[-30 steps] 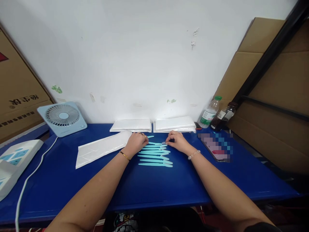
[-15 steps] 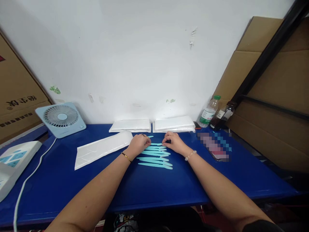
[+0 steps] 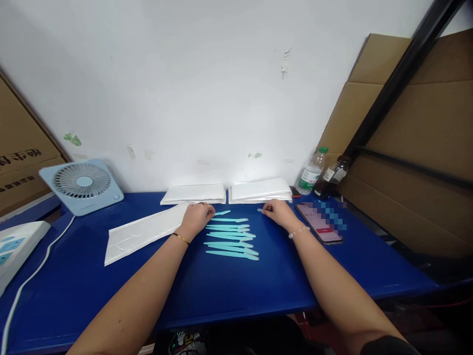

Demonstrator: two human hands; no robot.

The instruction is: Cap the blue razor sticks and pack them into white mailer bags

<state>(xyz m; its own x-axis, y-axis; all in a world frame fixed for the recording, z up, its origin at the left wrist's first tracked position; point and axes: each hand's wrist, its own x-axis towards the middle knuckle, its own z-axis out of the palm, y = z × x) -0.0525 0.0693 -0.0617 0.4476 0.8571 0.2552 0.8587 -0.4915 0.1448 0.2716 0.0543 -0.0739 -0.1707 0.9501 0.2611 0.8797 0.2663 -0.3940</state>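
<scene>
My left hand is closed in a pinch on the end of a slim turquoise eyebrow razor. My right hand sits apart to the right, its fingertips pinching a small pale translucent piece, which looks like a blade cover. Between and below the hands, several more turquoise eyebrow razors lie sideways in a column on the blue table. The nearest of these to my hands is the top eyebrow razor. A long white packet lies slanted beside my left hand.
Two stacks of white packets, the left stack and the right stack, rest against the wall. A phone, a water bottle and a dark bottle stand or lie at right. A fan and its white cable are at left.
My hands have moved apart above the column. The right hand has drawn away to the right with the pale piece in its fingers. The view has shifted slightly, and the phone shows more plainly.
</scene>
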